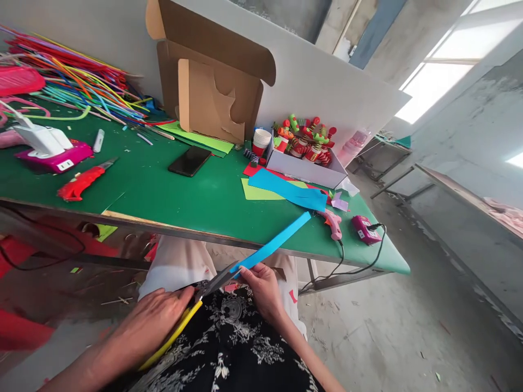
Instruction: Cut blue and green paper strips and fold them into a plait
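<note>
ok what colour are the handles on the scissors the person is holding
Yellow; the scissors' handles show best in the head view, the only one here.

The left forearm [104,348] rises from the lower left of the frame to the left grip [163,307], back of the hand upward, fingers curled closed and largely hidden. The right forearm [304,345] slants in from the bottom right to the right grip [263,286] at lower centre, its thumb [249,276] pointing up and left in a pinch. The hands are near each other, not touching.
</note>
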`<act>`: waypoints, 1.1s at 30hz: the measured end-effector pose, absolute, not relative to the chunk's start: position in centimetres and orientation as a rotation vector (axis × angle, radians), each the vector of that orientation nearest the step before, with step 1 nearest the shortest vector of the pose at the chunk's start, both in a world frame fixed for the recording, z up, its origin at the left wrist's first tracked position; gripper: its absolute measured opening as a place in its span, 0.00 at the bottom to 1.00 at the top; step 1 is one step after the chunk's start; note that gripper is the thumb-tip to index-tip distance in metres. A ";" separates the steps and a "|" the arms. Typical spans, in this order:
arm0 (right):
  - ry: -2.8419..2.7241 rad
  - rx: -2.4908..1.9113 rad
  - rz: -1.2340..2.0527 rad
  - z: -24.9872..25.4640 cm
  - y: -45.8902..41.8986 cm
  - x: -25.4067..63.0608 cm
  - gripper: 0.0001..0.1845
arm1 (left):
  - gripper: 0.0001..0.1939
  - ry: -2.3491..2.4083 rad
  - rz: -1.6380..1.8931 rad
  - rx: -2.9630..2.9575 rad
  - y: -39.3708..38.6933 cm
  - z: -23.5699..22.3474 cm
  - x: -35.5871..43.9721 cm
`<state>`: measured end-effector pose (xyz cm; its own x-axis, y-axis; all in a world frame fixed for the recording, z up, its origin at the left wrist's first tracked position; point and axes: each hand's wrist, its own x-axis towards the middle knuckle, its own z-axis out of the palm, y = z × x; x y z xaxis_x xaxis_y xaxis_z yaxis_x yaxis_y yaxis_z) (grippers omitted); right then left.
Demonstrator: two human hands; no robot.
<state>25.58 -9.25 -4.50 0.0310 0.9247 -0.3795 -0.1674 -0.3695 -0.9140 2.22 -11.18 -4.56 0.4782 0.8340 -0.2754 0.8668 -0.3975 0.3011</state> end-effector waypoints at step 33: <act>-0.914 -1.365 1.565 -4.7 -9.3 25.8 0.20 | 0.22 1.324 -0.317 2.334 -10.6 -3.7 2.7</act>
<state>25.77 -9.32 -4.69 -0.0478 0.9266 -0.3729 -0.1305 -0.3759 -0.9174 2.70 -10.64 -3.69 0.5163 0.7564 -0.4016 0.8563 -0.4474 0.2582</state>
